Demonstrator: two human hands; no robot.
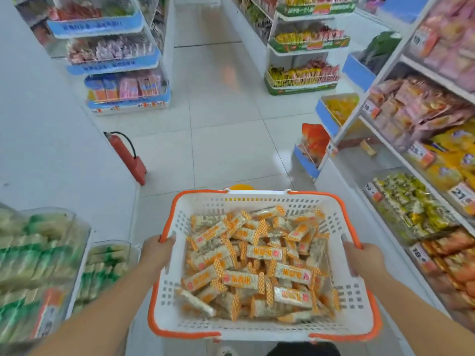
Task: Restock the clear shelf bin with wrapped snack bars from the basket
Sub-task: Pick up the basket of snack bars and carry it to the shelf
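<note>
Snack bars [253, 263] were heaped in a white perforated plastic basket [344, 314] with an orange rim, their long axes pointing every way; no common heading could be made out. Wrappers were seen as clear film with orange checked ends. The basket was held out front over the tiled aisle floor [226, 140], long axis running away from the person. Its left rim was gripped by the left hand [158, 249], its right rim by the right hand [363, 256], fingers curled over. A nearly empty clear shelf bin [372, 160] was noted on the right shelving, a red fire extinguisher [127, 156] at the left wall.
</note>
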